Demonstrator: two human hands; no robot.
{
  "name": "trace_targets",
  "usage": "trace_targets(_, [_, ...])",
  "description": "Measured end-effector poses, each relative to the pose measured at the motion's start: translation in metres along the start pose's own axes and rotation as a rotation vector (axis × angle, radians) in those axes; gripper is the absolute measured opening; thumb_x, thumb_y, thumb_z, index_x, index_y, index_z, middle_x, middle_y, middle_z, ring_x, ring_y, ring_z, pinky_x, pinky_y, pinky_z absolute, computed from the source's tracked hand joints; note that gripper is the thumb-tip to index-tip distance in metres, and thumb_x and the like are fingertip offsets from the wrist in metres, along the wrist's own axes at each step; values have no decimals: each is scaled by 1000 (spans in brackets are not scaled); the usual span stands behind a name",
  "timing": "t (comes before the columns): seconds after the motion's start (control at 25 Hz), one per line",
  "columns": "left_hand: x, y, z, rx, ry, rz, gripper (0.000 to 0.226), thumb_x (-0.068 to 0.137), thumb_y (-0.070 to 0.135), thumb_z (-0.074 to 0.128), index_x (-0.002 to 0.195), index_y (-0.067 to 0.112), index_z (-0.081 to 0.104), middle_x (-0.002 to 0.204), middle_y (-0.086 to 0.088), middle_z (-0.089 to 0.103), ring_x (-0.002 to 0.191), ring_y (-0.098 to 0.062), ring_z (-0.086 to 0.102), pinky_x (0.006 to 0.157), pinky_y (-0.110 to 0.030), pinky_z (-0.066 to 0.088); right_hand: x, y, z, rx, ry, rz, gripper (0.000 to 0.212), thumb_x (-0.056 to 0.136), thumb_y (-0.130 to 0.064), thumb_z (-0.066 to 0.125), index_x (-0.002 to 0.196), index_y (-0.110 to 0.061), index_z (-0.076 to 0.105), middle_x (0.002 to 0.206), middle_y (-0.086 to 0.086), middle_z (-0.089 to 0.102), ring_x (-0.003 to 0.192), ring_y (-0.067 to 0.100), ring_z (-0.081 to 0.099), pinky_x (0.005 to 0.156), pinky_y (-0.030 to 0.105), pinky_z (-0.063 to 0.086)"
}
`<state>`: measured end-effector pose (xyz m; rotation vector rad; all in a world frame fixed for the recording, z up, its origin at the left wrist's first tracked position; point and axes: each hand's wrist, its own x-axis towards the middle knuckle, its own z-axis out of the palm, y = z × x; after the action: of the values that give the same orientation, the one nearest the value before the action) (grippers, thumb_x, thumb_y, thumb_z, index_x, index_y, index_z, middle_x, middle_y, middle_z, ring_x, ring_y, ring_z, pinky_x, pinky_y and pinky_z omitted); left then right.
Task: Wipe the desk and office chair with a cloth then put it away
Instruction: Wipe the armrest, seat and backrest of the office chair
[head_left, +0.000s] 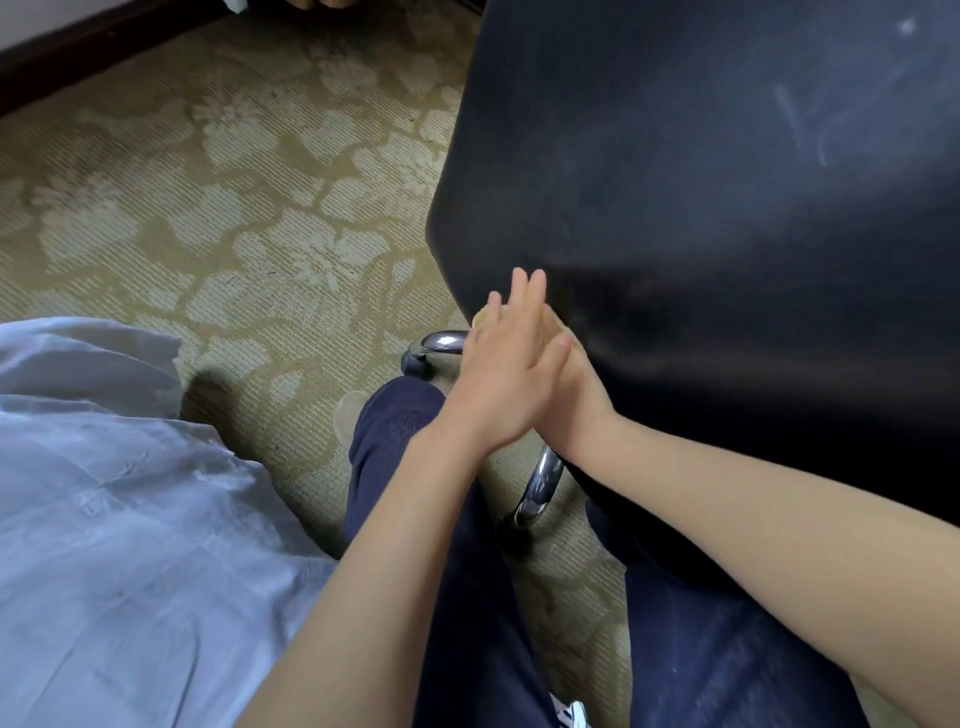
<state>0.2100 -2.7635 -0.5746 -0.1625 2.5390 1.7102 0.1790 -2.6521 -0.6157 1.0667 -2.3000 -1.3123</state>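
Note:
The black office chair (727, 208) fills the upper right, with faint dusty streaks on its fabric. My left hand (506, 374) lies flat, fingers straight, against my right hand (574, 400) at the chair's lower left edge. A tan cloth (482, 318) is pressed between the two palms. Only a small corner of it shows past the fingers; the rest is hidden. My right hand is partly covered by the left and touches the chair's edge.
Chrome legs of the chair base (540, 483) and a dark caster (415, 361) sit just below the hands. My legs in dark blue trousers (405, 431) stand on the patterned beige carpet (234, 208). Pale blue fabric (104, 493) fills the lower left. A dark baseboard (78, 47) runs along the top left.

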Motion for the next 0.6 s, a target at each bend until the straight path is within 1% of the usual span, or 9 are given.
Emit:
trace_targets(0.04, [-5,5,5,-12,-20,17,62,100,26,40,152,23,7,160,2,-1,147,-24,-6,119,-44,3,-4,-8,1,-6,57,-75,65,98,-17,15,136,7,-33,159,11,4,145,16,3,106,30,-24])
trace_targets(0.08, [-9,11,10,-33,-48,25,63,101,26,39,152,25,4,160,3,-2,146,-22,-7,119,-45,2,-11,-12,7,-14,38,-83,61,96,-10,9,132,10,-36,154,22,-17,145,12,12,108,31,-22])
trace_targets(0.12, [-12,17,15,-65,-73,23,64,101,25,38,152,26,0,160,4,-5,146,-20,-9,119,-46,2,-21,-11,8,-31,69,-67,60,96,-11,7,133,10,-35,151,25,-25,143,7,16,108,31,-23])
trace_targets(0.16, [-13,22,20,-107,-95,10,66,101,23,37,151,26,-4,159,3,-8,146,-18,-10,119,-46,1,-39,-17,15,-13,5,-178,62,99,-17,14,139,8,-27,153,23,-20,145,14,12,107,40,-24])
trace_targets(0.24, [-10,28,23,-185,-126,-24,67,101,18,35,150,23,-10,158,0,-14,145,-14,-12,119,-44,-2,-67,-22,25,-13,-126,-408,64,100,-31,32,150,-4,2,158,16,-2,145,34,-6,91,60,-30])
trace_targets(0.32, [-7,28,21,-171,-145,-39,68,100,13,33,150,21,-11,158,-2,-16,145,-15,-12,119,-44,-2,-98,-21,32,-62,-291,-569,60,100,-39,39,149,-12,20,159,11,0,143,36,-15,85,61,-33])
trace_targets(0.4, [-6,25,16,-93,-164,-41,69,99,10,33,150,23,-10,159,-1,-14,146,-16,-9,119,-45,0,-127,-17,45,-73,-302,-694,50,99,-34,42,145,-14,34,159,10,5,144,35,-9,87,60,-32])
trace_targets(0.48, [-8,24,13,5,-180,-49,71,97,8,34,150,25,-10,159,1,-12,146,-17,-7,119,-44,2,-150,-9,49,-60,-324,-734,48,100,-25,40,145,-10,34,159,10,9,145,34,-3,90,57,-31])
trace_targets(0.6, [-12,27,10,80,-155,-75,71,98,10,36,151,23,-8,159,1,-8,147,-20,-3,119,-34,4,-171,7,55,22,-233,-710,48,102,-14,32,147,0,20,158,11,11,145,33,-2,94,49,-32])
